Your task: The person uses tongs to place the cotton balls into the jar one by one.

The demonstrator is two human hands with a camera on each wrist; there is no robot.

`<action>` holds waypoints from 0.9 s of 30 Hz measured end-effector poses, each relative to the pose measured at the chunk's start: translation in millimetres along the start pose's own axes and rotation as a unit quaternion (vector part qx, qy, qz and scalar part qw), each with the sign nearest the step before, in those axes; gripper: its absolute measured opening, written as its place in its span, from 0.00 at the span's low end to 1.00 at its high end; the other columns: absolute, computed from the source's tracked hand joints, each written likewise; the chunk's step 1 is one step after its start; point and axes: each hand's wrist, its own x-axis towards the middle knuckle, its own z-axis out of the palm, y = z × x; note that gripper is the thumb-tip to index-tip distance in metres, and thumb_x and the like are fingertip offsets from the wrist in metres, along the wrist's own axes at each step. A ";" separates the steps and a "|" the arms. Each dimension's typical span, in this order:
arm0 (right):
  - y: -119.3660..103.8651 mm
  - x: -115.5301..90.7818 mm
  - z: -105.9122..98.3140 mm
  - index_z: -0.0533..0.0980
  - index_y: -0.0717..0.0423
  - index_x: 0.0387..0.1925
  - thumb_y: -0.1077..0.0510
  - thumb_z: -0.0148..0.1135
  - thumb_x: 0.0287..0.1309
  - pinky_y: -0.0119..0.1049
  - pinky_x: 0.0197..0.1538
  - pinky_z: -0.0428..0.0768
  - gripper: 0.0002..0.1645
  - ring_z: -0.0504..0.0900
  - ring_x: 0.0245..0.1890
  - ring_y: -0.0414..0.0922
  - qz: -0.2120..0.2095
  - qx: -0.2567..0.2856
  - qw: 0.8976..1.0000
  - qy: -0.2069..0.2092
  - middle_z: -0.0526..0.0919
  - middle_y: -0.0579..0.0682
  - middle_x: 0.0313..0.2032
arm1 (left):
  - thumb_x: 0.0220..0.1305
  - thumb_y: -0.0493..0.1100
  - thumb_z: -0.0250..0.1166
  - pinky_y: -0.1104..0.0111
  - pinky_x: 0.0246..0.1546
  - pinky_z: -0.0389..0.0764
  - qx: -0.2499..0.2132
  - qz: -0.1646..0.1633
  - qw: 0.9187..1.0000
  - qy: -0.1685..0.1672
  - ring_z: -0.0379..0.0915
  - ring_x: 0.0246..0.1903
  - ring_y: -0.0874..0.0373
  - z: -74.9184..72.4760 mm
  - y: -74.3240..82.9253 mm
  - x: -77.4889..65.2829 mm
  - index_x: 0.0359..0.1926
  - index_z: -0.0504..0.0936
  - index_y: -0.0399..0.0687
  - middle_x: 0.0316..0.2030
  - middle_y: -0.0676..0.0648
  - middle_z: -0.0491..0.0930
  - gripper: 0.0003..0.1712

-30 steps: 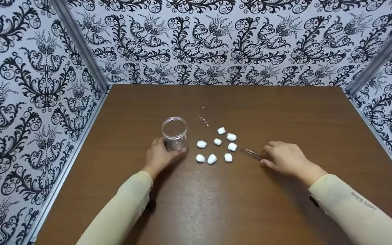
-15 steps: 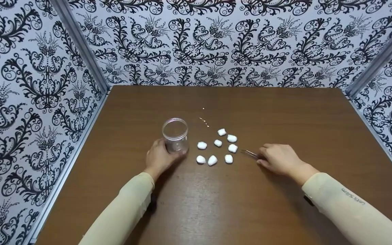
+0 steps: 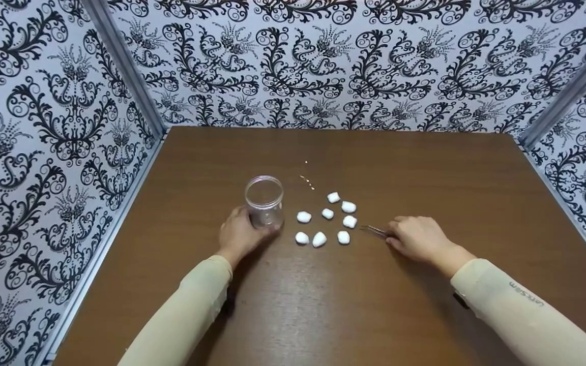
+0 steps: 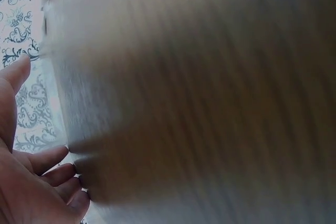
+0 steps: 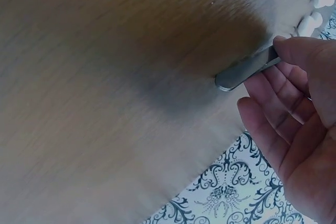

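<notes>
A clear plastic jar [image 3: 264,199] without a lid stands upright on the table. My left hand [image 3: 242,231] grips its lower part from the left, the thumb across the front; the far fingers are hidden behind it. In the left wrist view the thumb and fingers of this left hand [image 4: 39,179] are spread apart. Several white cotton balls [image 3: 319,239] lie loose to the right of the jar. My right hand [image 3: 417,236] pinches metal tweezers [image 3: 374,231], whose tips point left, close to the nearest cotton ball. The right wrist view shows the tweezers' rounded end [image 5: 231,80] sticking out past the thumb.
The brown wooden table [image 3: 293,305] runs back to a patterned wall [image 3: 313,61], with more patterned panels at both sides. Small light specks [image 3: 307,180] lie on the tabletop behind the cotton balls. Grey metal posts [image 3: 125,66] mark the corners.
My right hand has shifted slightly left with the tweezers, then stayed about in place. The left hand and jar look still relative to the table, and the cotton balls have not moved.
</notes>
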 end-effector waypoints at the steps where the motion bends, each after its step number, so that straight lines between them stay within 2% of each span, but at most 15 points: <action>1: 0.4 0.1 -0.6 0.79 0.54 0.31 0.54 0.72 0.56 0.51 0.24 0.77 0.10 0.81 0.25 0.52 -0.001 0.001 1.000 0.001 0.79 0.48 0.28 | 0.45 0.69 0.75 0.47 0.57 0.68 0.001 0.000 1.000 0.000 0.71 0.58 0.45 0.0 0.2 0.1 0.61 0.77 0.42 0.57 0.42 0.77 0.49; 7: 4.2 0.8 -7.8 0.78 0.54 0.30 0.55 0.71 0.56 0.49 0.21 0.76 0.10 0.79 0.22 0.50 -0.005 0.004 1.000 0.022 0.79 0.49 0.30 | 0.46 0.70 0.74 0.47 0.57 0.68 0.005 -0.001 1.000 -0.002 0.72 0.58 0.45 0.0 -0.4 1.2 0.62 0.77 0.42 0.56 0.42 0.77 0.50; 14: 7.7 2.1 -13.9 0.76 0.49 0.27 0.55 0.71 0.55 0.42 0.18 0.70 0.10 0.70 0.18 0.42 -0.010 -0.004 0.998 0.061 0.72 0.43 0.26 | 0.47 0.70 0.73 0.47 0.56 0.69 0.015 0.002 1.000 -0.002 0.72 0.57 0.44 -0.2 -1.3 0.7 0.59 0.78 0.39 0.55 0.42 0.77 0.49; 20: 8.3 6.5 -15.2 0.80 0.50 0.31 0.54 0.69 0.57 0.45 0.22 0.75 0.06 0.77 0.26 0.45 -0.018 0.006 0.996 0.083 0.77 0.43 0.28 | 0.46 0.69 0.75 0.46 0.55 0.70 0.011 0.007 1.000 0.005 0.73 0.56 0.44 -0.5 -0.8 0.6 0.58 0.79 0.39 0.53 0.42 0.78 0.48; 27: 8.3 12.6 -15.8 0.81 0.50 0.34 0.54 0.71 0.58 0.47 0.27 0.78 0.06 0.80 0.31 0.47 -0.022 0.022 0.997 0.072 0.81 0.44 0.31 | 0.45 0.70 0.74 0.46 0.54 0.71 0.013 0.010 1.000 0.009 0.74 0.54 0.44 0.9 -2.3 2.0 0.58 0.79 0.41 0.52 0.42 0.78 0.48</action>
